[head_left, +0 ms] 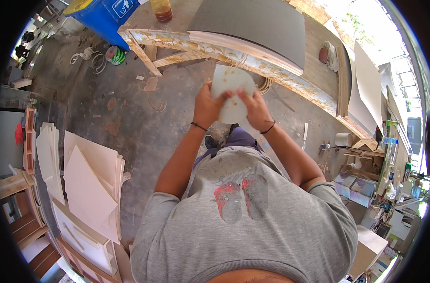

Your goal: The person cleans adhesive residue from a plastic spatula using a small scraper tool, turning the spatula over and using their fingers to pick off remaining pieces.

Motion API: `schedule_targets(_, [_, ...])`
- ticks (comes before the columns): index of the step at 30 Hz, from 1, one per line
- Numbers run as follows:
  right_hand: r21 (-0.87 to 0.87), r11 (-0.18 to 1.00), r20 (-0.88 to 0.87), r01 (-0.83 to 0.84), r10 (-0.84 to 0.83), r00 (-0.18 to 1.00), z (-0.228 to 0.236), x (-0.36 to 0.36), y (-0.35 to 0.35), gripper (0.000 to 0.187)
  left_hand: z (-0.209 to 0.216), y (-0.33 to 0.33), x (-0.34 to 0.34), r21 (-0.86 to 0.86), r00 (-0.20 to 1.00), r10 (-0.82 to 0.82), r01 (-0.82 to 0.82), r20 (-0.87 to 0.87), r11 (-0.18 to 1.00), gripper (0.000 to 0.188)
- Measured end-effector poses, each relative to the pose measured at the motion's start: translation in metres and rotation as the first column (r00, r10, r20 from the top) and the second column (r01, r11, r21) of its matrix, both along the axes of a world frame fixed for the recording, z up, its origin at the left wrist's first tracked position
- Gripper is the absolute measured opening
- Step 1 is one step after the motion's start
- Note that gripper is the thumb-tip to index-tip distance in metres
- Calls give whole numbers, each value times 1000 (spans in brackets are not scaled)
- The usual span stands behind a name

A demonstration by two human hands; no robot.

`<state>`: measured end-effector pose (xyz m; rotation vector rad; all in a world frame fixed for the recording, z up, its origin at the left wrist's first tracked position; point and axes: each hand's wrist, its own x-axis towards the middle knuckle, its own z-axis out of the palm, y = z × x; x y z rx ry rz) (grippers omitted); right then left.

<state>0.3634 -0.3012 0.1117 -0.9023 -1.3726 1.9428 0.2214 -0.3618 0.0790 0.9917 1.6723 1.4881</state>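
Observation:
Both my hands hold a pale, whitish flat piece (233, 79) with a rounded edge and yellow-brown blotches; its exact kind I cannot make out. My left hand (208, 104) grips its left side, thumb lying across the face. On the right side my right hand (257, 111) is closed on it, with the thumb also on top. The piece is held in front of me, close to the near edge of a wooden workbench (170, 40). Fingers behind the piece are hidden.
Dark grey-topped boards (252, 28) lie stacked on the bench, beside a jar of amber liquid (162, 12). A blue bin (99, 21) and a green tub (115, 55) stand at the far left. Pale panels (90, 184) lean at the left. Coiled cable (266, 87) hangs under the bench.

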Motion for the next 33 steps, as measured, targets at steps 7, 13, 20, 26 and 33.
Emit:
schedule_targets(7, [159, 987, 153, -6, -19, 988, -24, -13, 0, 40, -29, 25, -30, -253, 991, -51, 82, 127, 964, 41])
schedule_targets(13, [-63, 998, -1, -28, 28, 1000, -20, -16, 47, 39, -19, 37, -23, 97, 998, -53, 54, -15, 994, 47])
schedule_targets(20, [247, 965, 225, -85, 28, 974, -7, -46, 75, 42, -10, 84, -42, -246, 983, 101, -137, -151, 960, 61])
schedule_targets(26, [228, 966, 110, -125, 102, 989, -18, -52, 118, 44, -4, 123, -60, -184, 935, 132, -74, 329, 980, 61])
schedule_targets(33, [79, 992, 4, -102, 102, 995, -25, -56, 160, 48, 10, 153, -54, -29, 972, 147, -155, -182, 988, 49])
